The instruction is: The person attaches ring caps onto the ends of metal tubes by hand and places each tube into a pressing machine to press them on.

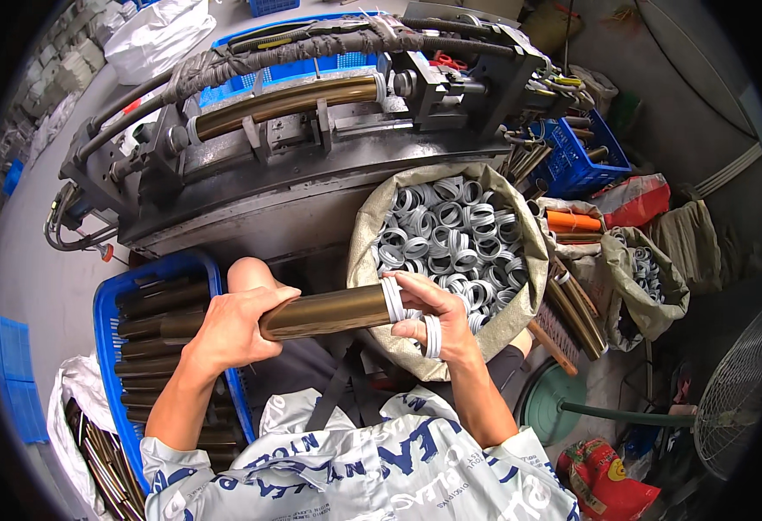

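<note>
A bronze-coloured metal tube point(333, 312) lies across my lap, held level in front of me. My left hand point(235, 328) is closed round it toward its left end. At the right end sits a grey ring point(393, 300), with the fingers of my right hand point(450, 317) against it. A second grey ring point(433, 337) is held in the same hand, between thumb and palm. Just beyond that hand stands a woven sack point(365, 252), rolled open and full of similar loose rings point(450, 234). How far the first ring goes over the tube is hidden.
Ahead, a bench machine point(311, 143) holds another bronze tube point(294, 106) between its end heads. A blue crate point(103, 304) of dark tubes is at my left, beside a white sack point(77, 382) of tubes. A fan point(745, 391) and smaller sack point(672, 300) stand right.
</note>
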Motion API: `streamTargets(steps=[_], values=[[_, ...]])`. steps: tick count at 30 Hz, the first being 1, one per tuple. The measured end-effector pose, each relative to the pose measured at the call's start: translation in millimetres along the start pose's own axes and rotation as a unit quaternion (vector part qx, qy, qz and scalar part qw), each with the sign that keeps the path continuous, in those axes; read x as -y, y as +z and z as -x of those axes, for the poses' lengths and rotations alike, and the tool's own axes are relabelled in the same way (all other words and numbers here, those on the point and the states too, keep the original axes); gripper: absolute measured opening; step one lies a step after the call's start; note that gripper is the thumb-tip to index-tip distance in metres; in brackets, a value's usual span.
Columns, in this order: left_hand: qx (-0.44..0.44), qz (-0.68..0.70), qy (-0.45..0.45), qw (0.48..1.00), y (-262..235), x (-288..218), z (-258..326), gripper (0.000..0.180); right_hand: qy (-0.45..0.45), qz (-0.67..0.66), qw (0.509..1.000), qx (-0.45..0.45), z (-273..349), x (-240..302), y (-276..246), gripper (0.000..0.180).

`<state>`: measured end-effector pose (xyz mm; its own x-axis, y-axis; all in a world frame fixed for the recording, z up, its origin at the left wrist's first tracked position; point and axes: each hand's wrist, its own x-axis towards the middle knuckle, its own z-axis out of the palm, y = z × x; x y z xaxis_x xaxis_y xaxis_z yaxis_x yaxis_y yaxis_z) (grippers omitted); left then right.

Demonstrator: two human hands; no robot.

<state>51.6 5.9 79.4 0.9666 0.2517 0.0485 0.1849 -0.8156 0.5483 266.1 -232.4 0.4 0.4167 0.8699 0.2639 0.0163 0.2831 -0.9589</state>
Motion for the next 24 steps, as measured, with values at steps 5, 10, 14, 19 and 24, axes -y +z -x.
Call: streamTargets(steps=[5,10,14,19,24], values=[[-0.016,-0.015,0.012,1.000,6,0,-3,0.059,-0.011,0.008,0.999,-0.036,-2,-2,4,0.069],[-0.111,-0.029,0.064,0.991,8,-5,-2,0.054,0.007,-0.037,0.993,-0.108,3,5,18,0.083],[-0.125,-0.016,0.085,0.988,10,-8,-3,0.055,-0.092,0.023,0.987,-0.130,1,18,27,0.100],[-0.099,0.005,0.096,0.990,20,2,0,0.065,-0.121,0.091,0.984,-0.092,-2,36,20,0.110],[-0.080,0.024,0.068,0.994,20,6,4,0.067,-0.073,0.047,0.993,-0.082,1,34,18,0.108]])
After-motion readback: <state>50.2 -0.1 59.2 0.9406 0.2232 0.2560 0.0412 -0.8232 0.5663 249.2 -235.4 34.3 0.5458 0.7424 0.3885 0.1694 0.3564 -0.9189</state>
